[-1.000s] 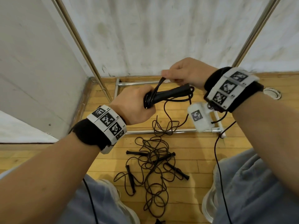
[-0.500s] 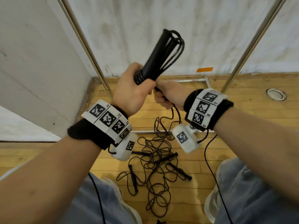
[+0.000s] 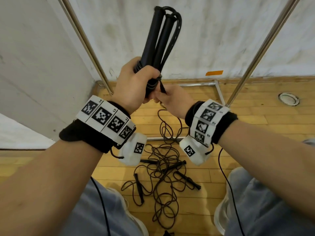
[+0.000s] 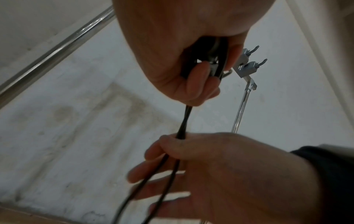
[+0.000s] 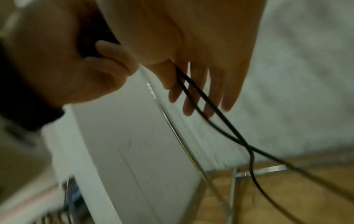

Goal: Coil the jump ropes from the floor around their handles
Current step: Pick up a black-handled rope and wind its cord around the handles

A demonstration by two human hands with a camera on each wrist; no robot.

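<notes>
Black jump rope (image 3: 159,46) – 2 handles upright, left hand (image 3: 134,86) gripping, right hand (image 3: 172,99) pinching cord.

Matt black handles (image 3: 154,36), wood floor (image 3: 255,120), shiny metal poles (image 3: 265,41)

Stained white walls (image 3: 221,40) meet in a corner; slanted metal poles (image 3: 88,46) rise from a metal frame (image 3: 196,84) on the wooden plank floor (image 3: 255,116); an orange tape strip (image 3: 214,72) marks the wall; a round floor fitting (image 3: 288,99) sits right.

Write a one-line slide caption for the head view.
Left hand grips upright jump rope handles while right hand pinches the rope; more ropes lie tangled on the floor.
</notes>
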